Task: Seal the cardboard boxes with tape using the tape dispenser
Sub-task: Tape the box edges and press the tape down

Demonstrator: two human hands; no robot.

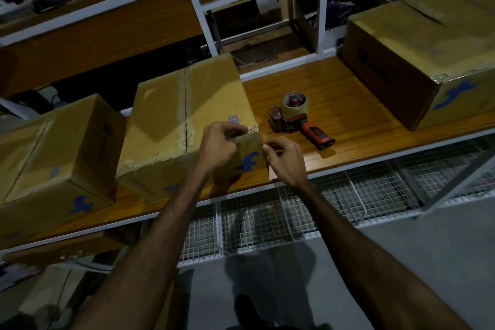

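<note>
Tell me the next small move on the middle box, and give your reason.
Probably press the tape end flat onto the middle box. Both hands work at its near right corner: the left hand is curled on the top edge, the right hand seems to pinch something thin beside it. The tape dispenser lies unheld on the table, so no fresh strip is running.

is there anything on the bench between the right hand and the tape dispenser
Nothing visible. The right hand is at the near right corner of the middle box, and the tape dispenser lies on the bench just beyond and to its right, red handle pointing toward the front edge. Only bare wood shows between them.
</note>
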